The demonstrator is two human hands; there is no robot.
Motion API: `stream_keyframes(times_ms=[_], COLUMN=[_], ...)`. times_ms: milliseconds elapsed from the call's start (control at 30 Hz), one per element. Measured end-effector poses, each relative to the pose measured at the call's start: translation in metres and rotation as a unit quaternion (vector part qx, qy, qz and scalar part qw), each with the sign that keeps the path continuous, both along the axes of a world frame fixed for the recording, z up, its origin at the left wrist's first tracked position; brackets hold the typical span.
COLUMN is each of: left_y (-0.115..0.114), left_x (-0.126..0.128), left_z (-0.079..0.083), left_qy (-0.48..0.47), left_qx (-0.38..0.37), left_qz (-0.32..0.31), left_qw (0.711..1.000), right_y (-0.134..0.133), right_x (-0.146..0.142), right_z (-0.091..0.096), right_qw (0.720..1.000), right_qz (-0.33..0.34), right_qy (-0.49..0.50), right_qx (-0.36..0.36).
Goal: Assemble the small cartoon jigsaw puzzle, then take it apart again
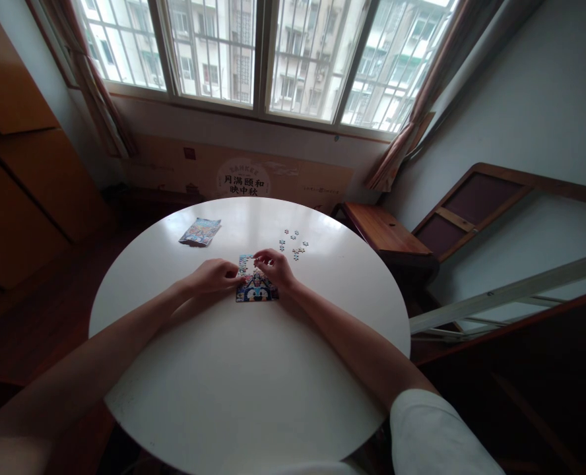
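Spanning the far wall, a barred window [268,59] of pale metal frames sits between brownish fabric curtains [95,86]. Below it, the round table [253,382] has a smooth, glossy white top that mirrors the daylight. A long flat cardboard panel [317,181] leans against the wall under the sill, a dark wooden frame [471,204] with rectangular panels leans on the right wall, and a polished reddish wooden bench [382,231] stands beside the table.

On the tabletop, a crinkled, shiny printed packet [200,231] lies far left. The small rectangular jigsaw puzzle [257,290], colourful and with a pale gap in its upper part, rests near the table's middle, between both hands. The left hand [218,276] is half curled, fingertips touching the puzzle's left edge, gripping nothing. The right hand [274,267] is over the upper right part, fingers drawn together; whether a piece sits between them is too small to tell. Tiny knobbed loose pieces [293,244] are scattered just beyond.

The panel reads "月满颐和 映中秋"; the packet's print is unreadable.
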State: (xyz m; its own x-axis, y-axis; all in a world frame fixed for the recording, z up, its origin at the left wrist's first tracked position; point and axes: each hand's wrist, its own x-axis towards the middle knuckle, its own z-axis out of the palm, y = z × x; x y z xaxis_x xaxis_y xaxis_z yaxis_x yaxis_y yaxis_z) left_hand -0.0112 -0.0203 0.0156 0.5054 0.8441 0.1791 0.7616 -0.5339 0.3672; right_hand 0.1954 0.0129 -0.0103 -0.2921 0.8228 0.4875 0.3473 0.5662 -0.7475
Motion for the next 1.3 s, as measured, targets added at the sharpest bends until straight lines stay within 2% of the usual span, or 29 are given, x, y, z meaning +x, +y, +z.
stream_keyframes(times_ms=[367,767,1300], left_y=[0.000,0.005,0.003], left_x=[0.001,-0.002,0.000], left_z=[0.000,-0.007,-0.005], left_qy=[0.019,0.005,-0.003], left_qx=[0.008,0.011,0.009], left_qz=[0.009,-0.001,-0.003], left_qw=[1.000,1.000,1.000], right_y=[-0.005,-0.012,-0.006], right_x=[-0.002,-0.005,-0.005], right_z=[0.003,0.012,0.005], right_qw=[0.998,0.991,0.982], right_qz=[0.006,0.006,-0.023], right_qy=[-0.044,-0.129,-0.187], right_qx=[-0.034,-0.018,-0.012])
